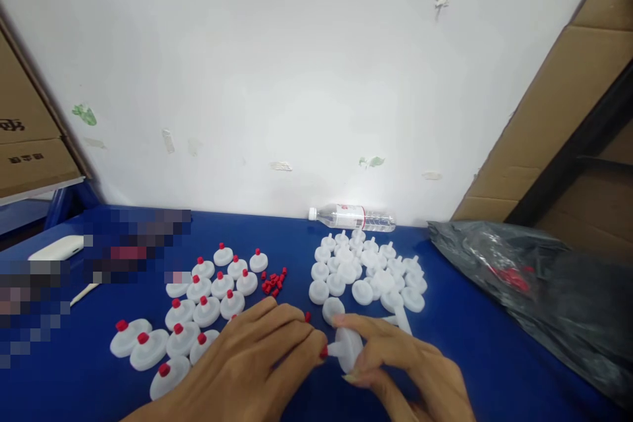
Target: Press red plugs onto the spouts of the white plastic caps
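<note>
My right hand (403, 362) grips a translucent white round plastic piece with a spout (351, 349) between thumb and fingers, its spout pointing left. A small red cap (324, 351) sits at the spout's tip, pinched by my left hand (262, 359), whose fingers hide part of it. Beyond my right hand lies a pile of similar white spouted pieces (347, 271) without caps. To the left, around my left hand, several white pieces bear red caps (206, 309). Loose red caps (273, 283) lie in a small heap between the two groups.
A clear water bottle (378, 219) lies on its side against the white wall (306, 79). On the right of the blue table (291, 244) is a dark plastic bag (534, 290). Cardboard (34, 125) stands at the left. A white device (58, 248) lies at the far left.
</note>
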The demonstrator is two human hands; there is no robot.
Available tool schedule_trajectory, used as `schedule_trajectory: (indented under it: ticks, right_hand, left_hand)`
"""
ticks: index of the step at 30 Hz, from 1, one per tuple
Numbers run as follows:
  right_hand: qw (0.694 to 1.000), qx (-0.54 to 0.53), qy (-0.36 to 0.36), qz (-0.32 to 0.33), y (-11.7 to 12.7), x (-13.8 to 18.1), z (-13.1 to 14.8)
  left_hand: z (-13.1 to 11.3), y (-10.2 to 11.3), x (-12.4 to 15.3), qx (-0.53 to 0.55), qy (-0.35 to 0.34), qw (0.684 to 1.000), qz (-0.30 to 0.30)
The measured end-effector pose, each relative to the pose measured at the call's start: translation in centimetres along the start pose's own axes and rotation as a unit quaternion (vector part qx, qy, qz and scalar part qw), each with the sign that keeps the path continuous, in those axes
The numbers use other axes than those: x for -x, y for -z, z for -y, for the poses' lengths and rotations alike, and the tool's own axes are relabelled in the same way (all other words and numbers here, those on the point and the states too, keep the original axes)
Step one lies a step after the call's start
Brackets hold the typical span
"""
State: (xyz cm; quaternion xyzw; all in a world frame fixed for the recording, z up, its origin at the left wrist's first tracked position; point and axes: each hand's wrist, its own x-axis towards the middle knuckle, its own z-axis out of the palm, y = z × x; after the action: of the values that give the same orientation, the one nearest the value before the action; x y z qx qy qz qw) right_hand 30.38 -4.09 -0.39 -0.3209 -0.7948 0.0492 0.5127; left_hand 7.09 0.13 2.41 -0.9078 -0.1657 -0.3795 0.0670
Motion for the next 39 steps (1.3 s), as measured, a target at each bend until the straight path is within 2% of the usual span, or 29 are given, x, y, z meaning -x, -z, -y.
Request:
schedule_trajectory:
  ticks: [5,9,11,14,16,19,21,24,29,34,39]
  right_hand:
    - [0.999,0.005,0.034,0.009,-0.1,0.2,-0.1]
    - [0.999,0.032,0.004,0.028,0.2,-0.3,-0.2]
    - [0.996,0.078,0.026,0.045,1.1,-1.0,-0.4]
    - [0.978,0.188,0.063,0.068,3.5,-2.3,-1.1]
    - [0.961,0.251,0.045,0.104,5.4,-2.8,-1.8]
    - [0.933,0.297,-0.006,0.205,7.5,-2.7,-2.9]
    - [0.917,0.307,-0.048,0.248,8.1,-2.2,-3.5]
    - [0.905,0.308,-0.097,0.278,8.2,-1.4,-4.1]
    - [0.917,0.280,-0.092,0.268,8.0,-0.7,-4.9]
    - [0.929,0.247,-0.097,0.257,8.1,-1.2,-4.6]
    - [0.944,0.216,-0.097,0.230,7.0,-1.5,-3.5]
  left_hand:
    - [-0.5,-0.1,0.1,-0.038,0.007,0.999,-0.008]
    - [-0.1,0.2,-0.1,-0.009,0.027,1.000,0.003]
    - [0.7,0.6,-0.2,0.014,0.044,0.999,0.016]
    - [2.6,1.1,-0.3,-0.024,0.037,0.997,0.066]
    - [4.0,1.0,-0.1,-0.075,0.040,0.991,0.107]
    - [5.5,0.5,0.4,-0.116,0.071,0.977,0.164]
    - [6.0,0.1,0.8,-0.133,0.085,0.969,0.189]
    - [6.4,-0.2,1.0,-0.145,0.088,0.966,0.197]
    - [6.2,0.3,0.6,-0.136,0.094,0.968,0.191]
    - [4.4,1.0,0.2,-0.089,0.103,0.972,0.189]
    - [3.4,0.1,1.5,-0.058,0.132,0.970,0.196]
